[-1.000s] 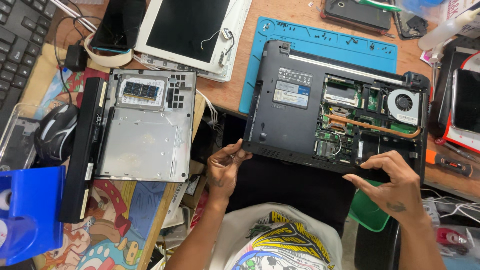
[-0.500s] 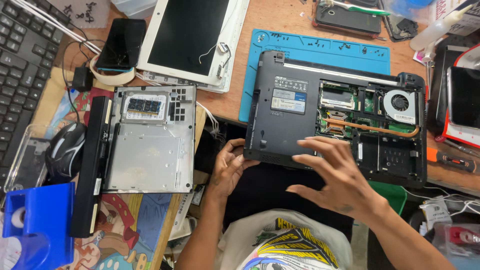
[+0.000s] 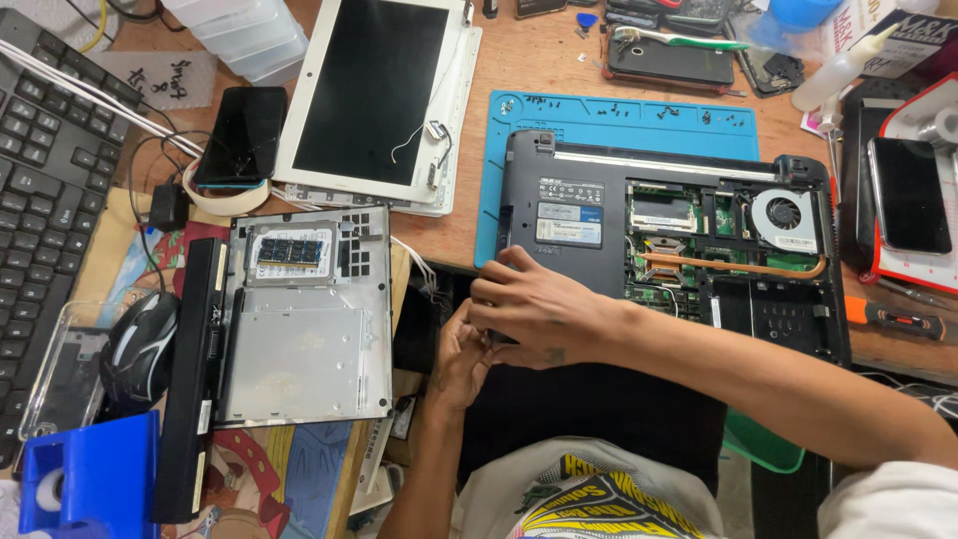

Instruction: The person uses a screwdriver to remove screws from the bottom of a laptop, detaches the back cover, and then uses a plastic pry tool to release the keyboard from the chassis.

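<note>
A black laptop (image 3: pixel 584 215) lies upside down on a blue work mat (image 3: pixel 619 115), its bottom cover off, showing green boards, a copper heat pipe and a round fan (image 3: pixel 785 217). My left hand (image 3: pixel 461 357) reaches up from below and grips the laptop's near left corner. My right hand (image 3: pixel 529 307) is crossed over to the same corner, with its fingers curled over the laptop's left edge just above my left hand. The corner itself is hidden under both hands.
A silver bottom panel (image 3: pixel 304 344) and a long black battery (image 3: pixel 195 379) lie to the left, beside a mouse (image 3: pixel 140 344) and keyboard (image 3: pixel 45 170). A white screen panel (image 3: pixel 369 95) and dark phone (image 3: pixel 239 135) lie behind. An orange-handled screwdriver (image 3: pixel 893 319) lies at the right.
My right hand has swung from the laptop's near right edge across to its near left corner, joining my left hand, which stayed at that corner.
</note>
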